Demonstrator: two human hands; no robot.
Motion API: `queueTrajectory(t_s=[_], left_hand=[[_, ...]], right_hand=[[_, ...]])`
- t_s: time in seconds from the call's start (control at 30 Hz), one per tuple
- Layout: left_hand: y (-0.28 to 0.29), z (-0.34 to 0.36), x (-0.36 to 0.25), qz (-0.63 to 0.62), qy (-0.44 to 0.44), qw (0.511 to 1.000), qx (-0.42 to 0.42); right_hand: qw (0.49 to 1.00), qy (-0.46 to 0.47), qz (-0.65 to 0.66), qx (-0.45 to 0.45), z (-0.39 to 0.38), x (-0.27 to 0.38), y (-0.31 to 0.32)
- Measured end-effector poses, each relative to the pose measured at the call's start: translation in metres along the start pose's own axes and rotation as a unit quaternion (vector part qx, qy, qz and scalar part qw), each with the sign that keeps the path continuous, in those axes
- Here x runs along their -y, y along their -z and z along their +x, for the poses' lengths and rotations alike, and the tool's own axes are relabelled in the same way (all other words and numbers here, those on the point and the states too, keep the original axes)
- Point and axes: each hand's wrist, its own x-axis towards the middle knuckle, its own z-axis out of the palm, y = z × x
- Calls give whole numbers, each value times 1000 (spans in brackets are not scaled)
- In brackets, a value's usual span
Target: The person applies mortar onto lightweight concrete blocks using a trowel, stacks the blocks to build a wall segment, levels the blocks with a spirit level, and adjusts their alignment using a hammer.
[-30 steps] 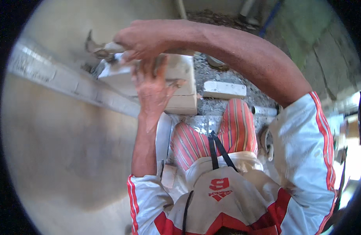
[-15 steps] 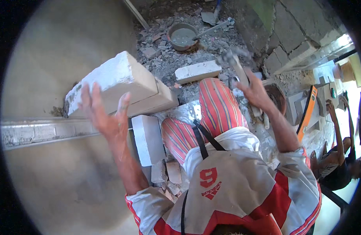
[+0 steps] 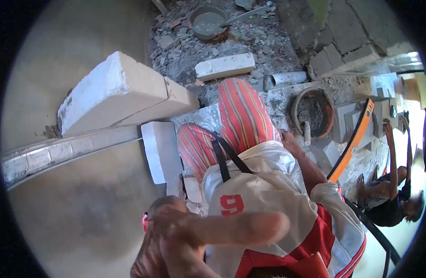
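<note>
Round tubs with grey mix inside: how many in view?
2. The far tub sits on the rubble at the top; the near tub is right of the striped trousers. Others may be hidden.

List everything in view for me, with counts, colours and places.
Stacked blocks: at least two, white, left, against the wall
Flat block: one, white, on the rubble
Upright block: one, white, centre-left
Basin: one, brownish, top centre
Pipe: one, white, upper right
Bowl: one, reddish-brown, right of centre
Level: one, orange, right
Other blocks: several, grey, beside the level
Co-worker: one, dark top, far right
Trousers: one pair, red striped, centre
Shirt: one, white and red, lower centre
Left hand: one, bare, lower centre
Right hand: one, bare, beside the trousers
</note>
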Motion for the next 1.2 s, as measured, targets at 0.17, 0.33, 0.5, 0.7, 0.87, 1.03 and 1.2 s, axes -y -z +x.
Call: queueTrajectory(t_s=[0.17,0.33,0.5,0.7,0.87,1.03,1.2], left_hand=[[-5,1,16,-114,15,993,34],[-2,-2,22,-135,46,988,59],[0,-1,35,-191,79,975,80],[12,-38,47,-86,217,972,32],[26,-129,48,80,409,906,-80],[27,-163,43,222,508,827,-90],[17,-163,46,287,520,801,-75]], right_hand=[[993,-34,-94,65,7,-43,-9],[984,-35,-145,100,0,-75,-11],[984,-12,-135,120,-6,-113,-25],[986,-110,-101,77,-9,-79,-28],[962,-227,-144,50,-24,-54,-35],[950,-256,-172,54,-43,-61,-33],[992,-32,-52,111,-64,-68,0]])
